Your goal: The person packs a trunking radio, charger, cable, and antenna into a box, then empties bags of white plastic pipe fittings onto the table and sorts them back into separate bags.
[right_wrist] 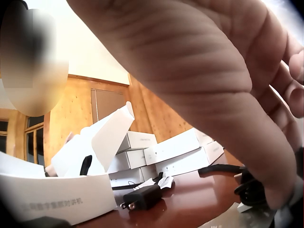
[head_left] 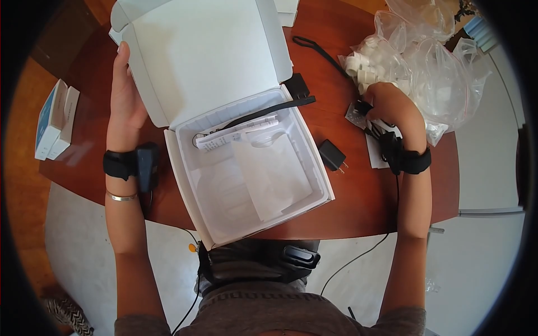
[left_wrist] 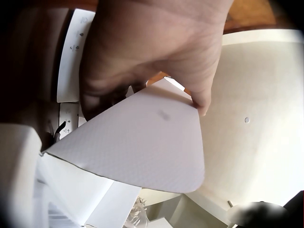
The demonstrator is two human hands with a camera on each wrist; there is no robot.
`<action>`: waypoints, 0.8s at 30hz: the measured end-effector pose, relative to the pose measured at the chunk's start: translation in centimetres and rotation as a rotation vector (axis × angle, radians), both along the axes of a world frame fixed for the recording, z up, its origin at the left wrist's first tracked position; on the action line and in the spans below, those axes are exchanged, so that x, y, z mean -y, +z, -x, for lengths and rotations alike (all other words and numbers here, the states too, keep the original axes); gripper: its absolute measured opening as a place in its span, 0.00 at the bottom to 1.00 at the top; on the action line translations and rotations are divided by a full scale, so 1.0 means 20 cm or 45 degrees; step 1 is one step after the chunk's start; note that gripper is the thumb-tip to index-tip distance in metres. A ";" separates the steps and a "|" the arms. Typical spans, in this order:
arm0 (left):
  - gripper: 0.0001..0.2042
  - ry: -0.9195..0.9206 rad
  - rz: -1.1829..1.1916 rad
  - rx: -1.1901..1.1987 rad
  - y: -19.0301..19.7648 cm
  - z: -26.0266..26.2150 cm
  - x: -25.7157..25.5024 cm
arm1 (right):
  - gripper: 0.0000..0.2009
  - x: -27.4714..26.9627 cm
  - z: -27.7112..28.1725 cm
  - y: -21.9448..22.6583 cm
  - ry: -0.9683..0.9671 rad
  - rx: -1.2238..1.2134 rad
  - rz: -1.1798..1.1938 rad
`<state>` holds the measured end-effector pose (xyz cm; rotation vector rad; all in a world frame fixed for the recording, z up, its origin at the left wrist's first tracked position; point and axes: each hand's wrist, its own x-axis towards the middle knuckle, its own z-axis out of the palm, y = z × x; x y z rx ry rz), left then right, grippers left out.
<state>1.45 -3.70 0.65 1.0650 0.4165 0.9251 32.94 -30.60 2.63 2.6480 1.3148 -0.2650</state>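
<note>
In the head view a white box (head_left: 193,213) stands open at the table's front, its lid (head_left: 207,61) raised. My left hand (head_left: 126,103) grips the lid's left edge; the left wrist view has the thumb on one side of the side flap (left_wrist: 142,137), the other fingers partly hidden behind it. Inside the box lie a white paper sleeve (head_left: 269,179), a printed slip (head_left: 235,134) and a black strap (head_left: 263,112). At the right, my right hand (head_left: 395,109) has its fingers curled on a coiled black cable (right_wrist: 251,190), partly hidden under the hand.
Clear plastic bags (head_left: 443,78) with white plastic pieces (head_left: 370,64) lie beyond the right hand. A black plug adapter (head_left: 332,155) rests right of the box. Small white boxes (head_left: 59,120) stand at the far left. Another black strap (head_left: 322,53) lies behind.
</note>
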 end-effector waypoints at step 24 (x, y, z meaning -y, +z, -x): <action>0.31 -0.041 -0.040 0.010 -0.01 0.01 -0.02 | 0.21 -0.06 0.17 -0.01 0.100 -0.189 0.016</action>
